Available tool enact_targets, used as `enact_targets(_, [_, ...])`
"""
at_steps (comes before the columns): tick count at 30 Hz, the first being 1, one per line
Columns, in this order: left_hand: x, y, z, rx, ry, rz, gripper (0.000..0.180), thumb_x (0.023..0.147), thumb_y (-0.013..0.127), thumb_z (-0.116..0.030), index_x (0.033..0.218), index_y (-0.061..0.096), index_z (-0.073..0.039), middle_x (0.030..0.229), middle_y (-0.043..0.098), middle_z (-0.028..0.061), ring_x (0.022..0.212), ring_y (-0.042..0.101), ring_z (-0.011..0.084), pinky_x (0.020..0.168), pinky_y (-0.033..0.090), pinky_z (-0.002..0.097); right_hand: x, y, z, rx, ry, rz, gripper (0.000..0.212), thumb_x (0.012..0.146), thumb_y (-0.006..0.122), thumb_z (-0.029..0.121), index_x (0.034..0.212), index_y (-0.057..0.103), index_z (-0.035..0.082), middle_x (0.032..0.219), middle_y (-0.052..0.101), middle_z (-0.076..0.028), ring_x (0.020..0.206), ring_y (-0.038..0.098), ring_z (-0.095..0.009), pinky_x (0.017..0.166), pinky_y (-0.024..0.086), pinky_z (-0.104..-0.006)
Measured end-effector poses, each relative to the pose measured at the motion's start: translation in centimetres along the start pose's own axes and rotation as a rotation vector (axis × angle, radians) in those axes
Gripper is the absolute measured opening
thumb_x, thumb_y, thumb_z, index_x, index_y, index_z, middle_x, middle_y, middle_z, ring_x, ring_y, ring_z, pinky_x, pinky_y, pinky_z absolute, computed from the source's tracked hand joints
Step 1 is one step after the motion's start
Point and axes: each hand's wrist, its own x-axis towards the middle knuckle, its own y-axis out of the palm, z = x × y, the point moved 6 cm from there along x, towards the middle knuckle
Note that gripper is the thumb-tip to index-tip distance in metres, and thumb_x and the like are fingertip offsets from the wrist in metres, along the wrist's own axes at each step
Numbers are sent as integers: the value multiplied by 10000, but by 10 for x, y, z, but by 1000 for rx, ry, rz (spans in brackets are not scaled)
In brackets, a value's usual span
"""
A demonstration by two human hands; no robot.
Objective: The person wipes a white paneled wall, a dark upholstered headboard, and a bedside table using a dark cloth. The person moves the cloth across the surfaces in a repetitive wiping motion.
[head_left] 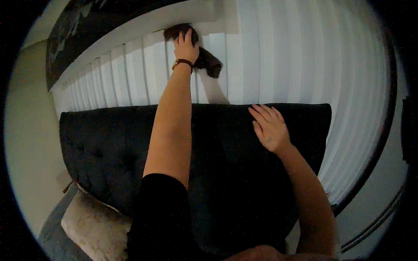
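Note:
My left arm, in a black sleeve and with a bracelet or watch at the wrist, reaches far up the middle of the head view. Under the fingers of my left hand (186, 48) a dark brown cloth (210, 63) is held against the top of a white, vertically ribbed surface (130, 74). Part of the cloth hangs down to the right of the wrist. My right hand (271, 128) lies with fingers stretched out on the upper edge of a black tufted backrest (235, 174), holding nothing.
The black backrest stands between me and the ribbed surface. A beige patterned cushion (96, 226) lies at lower left on grey fabric (65, 235). Above, a dark glossy panel (100, 30) overhangs a pale ledge (148, 24). Dark cables (370, 226) run at lower right.

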Motion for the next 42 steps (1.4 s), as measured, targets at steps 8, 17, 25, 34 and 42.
enact_targets(8, [-98,16,4,306,-32,113,620,915,506,-415,1472,299,-240,1509,248,187,1313,324,398,993,362,521,-9,15,9,18,19,-43,376,916,523,246,1273,558,132,1325,534,-51,1243,465,-236,1095,296,-424])
enact_targets(17, [-160,-10,29,264,-428,581,830,892,576,-469,1448,195,17,1354,348,314,1215,431,446,932,476,460,20,15,-3,-1,135,98,411,926,495,377,1244,583,131,1299,560,-76,1224,489,-252,1074,298,-490])
enact_targets(25, [-73,-43,-50,-226,-195,335,660,850,654,-407,1219,392,73,1192,463,342,1067,520,509,908,478,475,8,4,2,-57,202,-50,422,927,476,417,1197,618,125,1187,608,-91,1144,531,-274,1065,303,-507])
enact_targets(34, [-16,-4,-124,83,-153,313,837,808,703,-417,1444,293,-59,1358,332,205,1172,431,392,939,463,446,9,-4,11,-23,216,11,437,944,437,430,1207,602,123,1237,585,-90,1185,506,-260,1097,256,-497])
enact_targets(42, [-90,-3,-103,151,-132,356,872,803,725,-384,1415,271,41,1352,353,241,1159,462,395,931,477,403,11,3,8,-59,211,-31,438,948,431,424,1217,603,123,1218,592,-81,1179,507,-249,1087,272,-486])
